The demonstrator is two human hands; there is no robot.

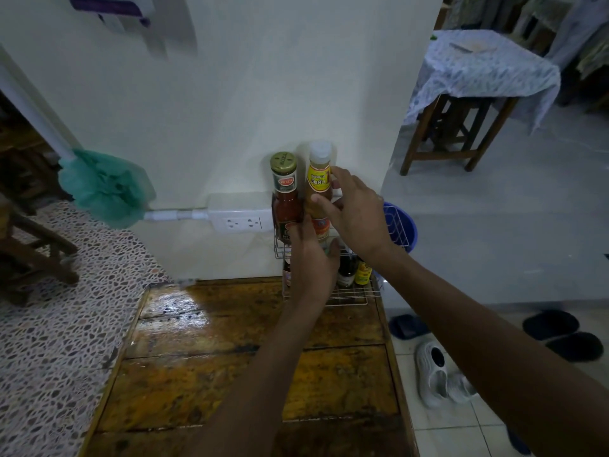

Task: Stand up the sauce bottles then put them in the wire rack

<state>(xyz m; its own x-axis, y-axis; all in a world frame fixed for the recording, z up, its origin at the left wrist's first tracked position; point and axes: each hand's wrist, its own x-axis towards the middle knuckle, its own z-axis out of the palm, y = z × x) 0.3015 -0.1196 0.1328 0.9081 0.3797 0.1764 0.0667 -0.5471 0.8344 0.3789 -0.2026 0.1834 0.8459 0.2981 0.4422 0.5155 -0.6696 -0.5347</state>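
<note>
White wire makes up the wire rack [397, 225], a two-tier stand at the far right corner of the wooden counter [230, 357], against the pale wall. Its upper tier carries two upright sauce bottles side by side: a red chilli sauce bottle [286, 196] with a gold cap on the left, and a yellow-labelled sauce bottle [318, 184] with a clear cap just to its right, the two nearly touching.

From the head view, the left hand [311, 262] reaches up from below, its fingers curled round the lower part of the red bottle, while the thumb reaches across toward the base of the yellow one. The right hand [354, 214] comes in from the right, with thumb and fingers loosely pinching the neck and shoulder of the yellow-labelled bottle. Whether either bottle's base is fully seated on the wire floor I cannot tell; the hands cover it.

On the lower tier stand a dark bottle [346, 270] and a small yellow-labelled bottle [363, 273].

Both bottles look tall and top-heavy, so letting go before a base sits flat could tip one against the other, or off the tier's near edge. A blue bucket [410, 225] sits behind the rack on the right.
</note>
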